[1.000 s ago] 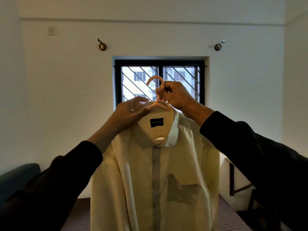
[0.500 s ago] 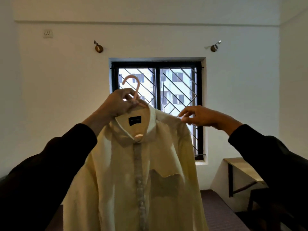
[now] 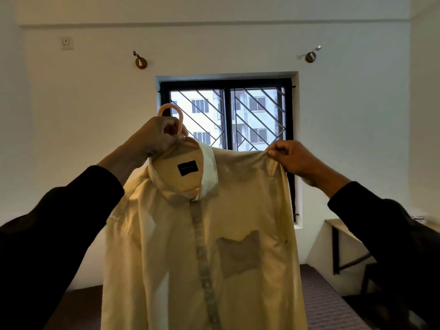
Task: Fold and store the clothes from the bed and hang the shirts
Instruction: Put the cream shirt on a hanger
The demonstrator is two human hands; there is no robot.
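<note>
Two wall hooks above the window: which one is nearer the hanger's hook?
The left wall hook. It sits almost straight above the hanger gripped by the left hand; the right wall hook is far across, past the right hand.

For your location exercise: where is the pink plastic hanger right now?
In the head view, the pink plastic hanger sits left of centre, gripped by the left hand, inside the cream shirt's collar, before the window.

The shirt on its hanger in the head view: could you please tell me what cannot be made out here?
- Hanger: only the hook and neck show; the arms are hidden inside the shirt.
- Shirt hem and cuffs: cut off by the bottom edge.
- Collar label: lettering too small to read.
- Left hand: its fingers cover the hook's base.
- Right hand: the pinched shoulder fabric hides the fingertips.
</note>
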